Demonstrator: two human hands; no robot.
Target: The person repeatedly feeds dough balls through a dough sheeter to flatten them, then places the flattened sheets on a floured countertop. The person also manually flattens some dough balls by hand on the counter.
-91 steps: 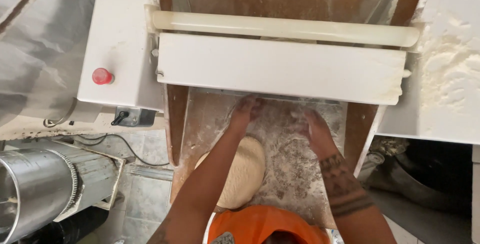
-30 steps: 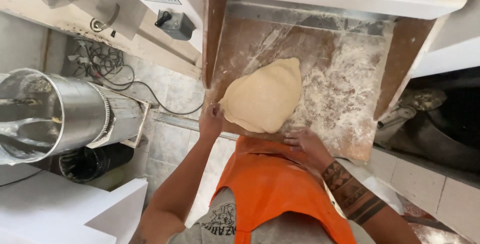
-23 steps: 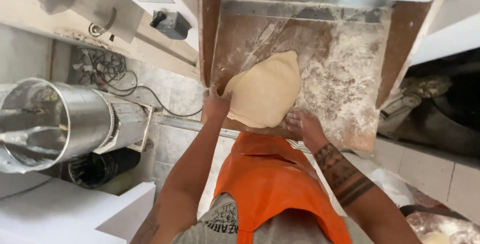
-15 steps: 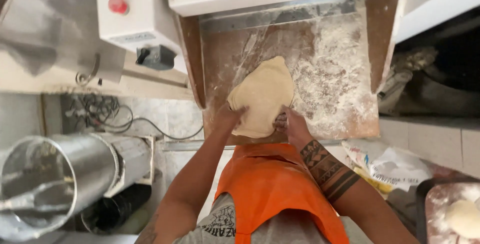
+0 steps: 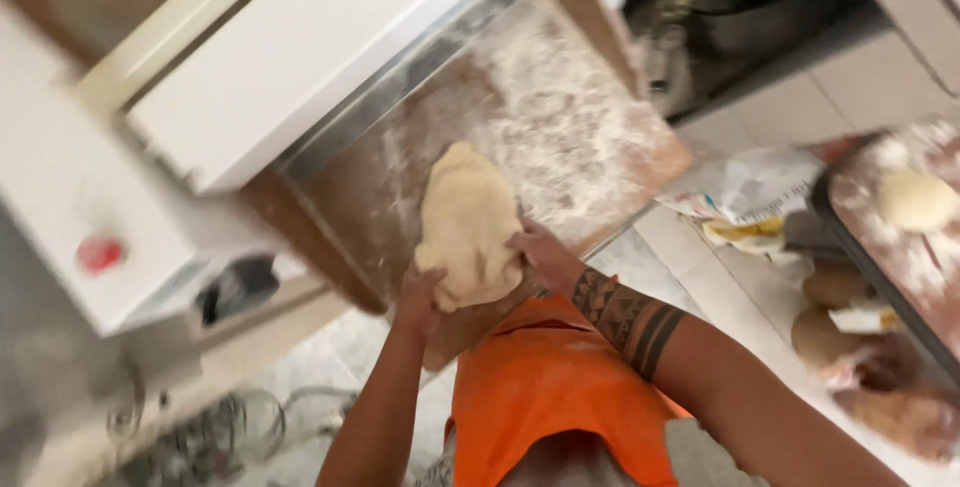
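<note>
Both hands, the left hand [image 5: 422,292] and the right hand [image 5: 540,252], have their fingers closed on the near end of a flattened dough sheet [image 5: 468,222] lying on the floured wooden chute [image 5: 590,137], which looks soft, stretchy and best supported underneath.

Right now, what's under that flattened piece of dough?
Under the dough lies the floured wooden tray of the white machine. At its near end the left hand and right hand grip it. The fingers beneath and the board there are hidden.
</note>
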